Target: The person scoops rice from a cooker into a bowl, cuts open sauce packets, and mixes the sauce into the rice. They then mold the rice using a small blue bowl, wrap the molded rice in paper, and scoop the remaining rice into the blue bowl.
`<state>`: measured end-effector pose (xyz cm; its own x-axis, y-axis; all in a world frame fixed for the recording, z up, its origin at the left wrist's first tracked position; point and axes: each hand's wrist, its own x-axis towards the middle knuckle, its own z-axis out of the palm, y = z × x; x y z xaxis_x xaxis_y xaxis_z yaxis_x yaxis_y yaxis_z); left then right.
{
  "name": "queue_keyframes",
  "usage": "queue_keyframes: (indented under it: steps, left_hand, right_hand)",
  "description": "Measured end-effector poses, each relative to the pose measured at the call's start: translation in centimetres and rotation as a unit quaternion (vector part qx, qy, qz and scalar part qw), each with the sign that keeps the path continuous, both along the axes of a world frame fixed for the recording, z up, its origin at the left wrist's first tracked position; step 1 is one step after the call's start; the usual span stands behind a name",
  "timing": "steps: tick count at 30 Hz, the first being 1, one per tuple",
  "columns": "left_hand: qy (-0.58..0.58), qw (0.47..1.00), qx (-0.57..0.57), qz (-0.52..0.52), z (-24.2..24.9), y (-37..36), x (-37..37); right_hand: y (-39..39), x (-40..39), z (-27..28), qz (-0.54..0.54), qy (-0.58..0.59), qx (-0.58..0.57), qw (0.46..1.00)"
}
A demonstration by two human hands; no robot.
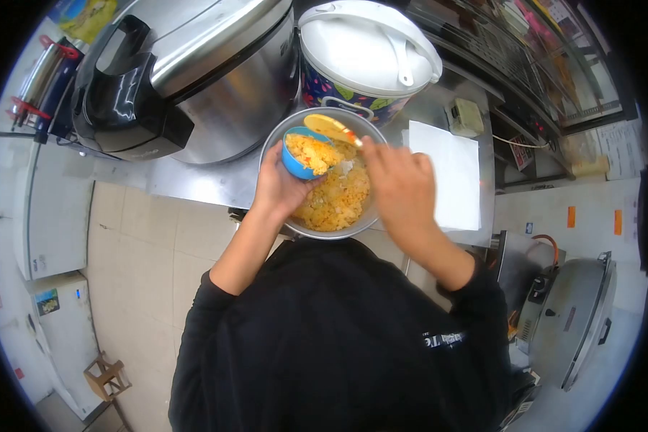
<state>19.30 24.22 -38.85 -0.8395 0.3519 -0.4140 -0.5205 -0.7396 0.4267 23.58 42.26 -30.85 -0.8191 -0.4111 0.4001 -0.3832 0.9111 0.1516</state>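
Observation:
My left hand [281, 189] holds a small blue bowl [297, 164] heaped with yellow fried rice over a large metal bowl [275, 135] of the same rice. My right hand [402, 189] grips the handle of an orange rice spoon [325, 126], whose scoop rests just above the blue bowl. The metal bowl sits at the edge of a steel counter [209, 183], right in front of my black-sleeved body.
A large steel rice cooker [201, 72] stands at the back left, and a white-lidded flowered cooker [367, 50] directly behind the metal bowl. A white cloth [450, 173] lies to the right. Another lidded steel pot [576, 317] sits lower right. Tiled floor lies to the left.

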Motion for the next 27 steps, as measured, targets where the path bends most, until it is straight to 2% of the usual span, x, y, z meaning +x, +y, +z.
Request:
queue_keyframes:
  steps: [3,7,10,14,17,20,23,24,26,27]
  left_hand:
    - [-0.009,1.0,0.001,-0.024,0.8,-1.0,-0.5]
    - [-0.031,0.999,-0.01,-0.033,1.1,-1.8,-0.9]
    - [-0.018,0.998,0.052,-0.035,-0.1,-2.0,-1.3]
    - [-0.012,0.997,0.043,-0.07,0.6,-1.8,-1.1]
    - [-0.011,0.994,0.048,-0.098,1.1,-2.0,-1.1]
    - [0.013,0.993,0.05,-0.103,1.4,-2.3,-1.1]
    - [0.056,0.995,0.028,-0.077,1.7,-3.7,-1.1]
    - [0.078,0.995,0.001,-0.062,1.9,-4.1,-1.3]
    - [0.122,0.991,-0.024,-0.052,2.1,-5.0,-1.5]
    - [0.108,0.992,-0.023,-0.054,2.1,-5.3,-1.6]
  right_hand:
    - [2.0,-0.3,1.8,0.015,0.0,-0.084,0.996]
    - [4.2,-0.1,2.6,0.021,-0.096,-0.209,0.973]
    - [3.9,-0.4,1.5,0.085,-0.137,-0.276,0.948]
    - [3.9,-2.0,0.3,0.041,-0.211,-0.302,0.929]
    - [4.7,-3.8,-1.2,0.051,-0.283,-0.378,0.88]
    - [4.4,-4.0,-2.1,0.1,-0.248,-0.403,0.875]
    - [5.8,-4.0,0.3,0.006,-0.233,-0.403,0.885]
    - [5.7,-3.8,1.1,-0.029,-0.17,-0.27,0.947]
    - [4.9,-4.6,-1.2,-0.055,-0.149,-0.069,0.985]
    - [4.1,-5.1,-3.1,-0.067,-0.136,0.033,0.988]
